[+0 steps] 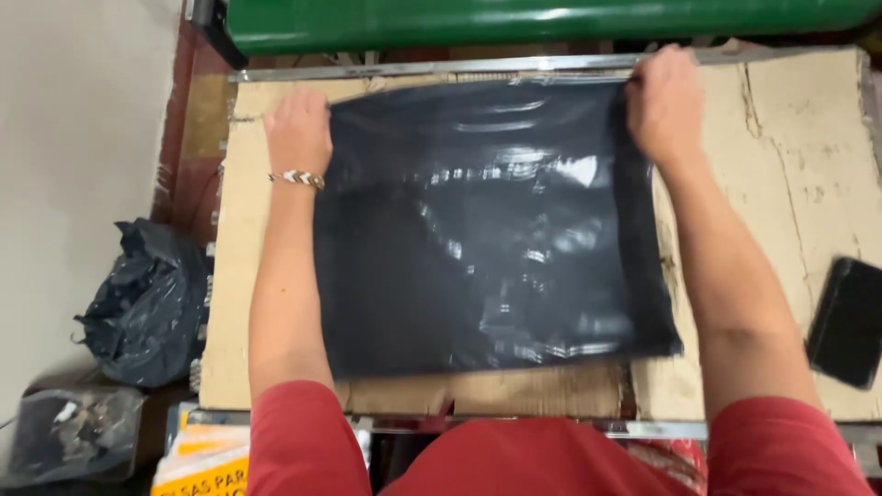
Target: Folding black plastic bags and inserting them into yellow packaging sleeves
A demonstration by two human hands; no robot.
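Black plastic sheet (478, 230) flat between hands, far corners apparently pinched.

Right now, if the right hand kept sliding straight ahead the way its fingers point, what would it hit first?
The right hand grips the black plastic sheet at its far corner. Straight ahead it would probably first meet the metal bar along the table's far edge, then the green roll beyond, though the depth is unclear.

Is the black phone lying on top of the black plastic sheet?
No. The black phone lies on the worn tabletop well to the right, apart from the black plastic sheet held by both hands.
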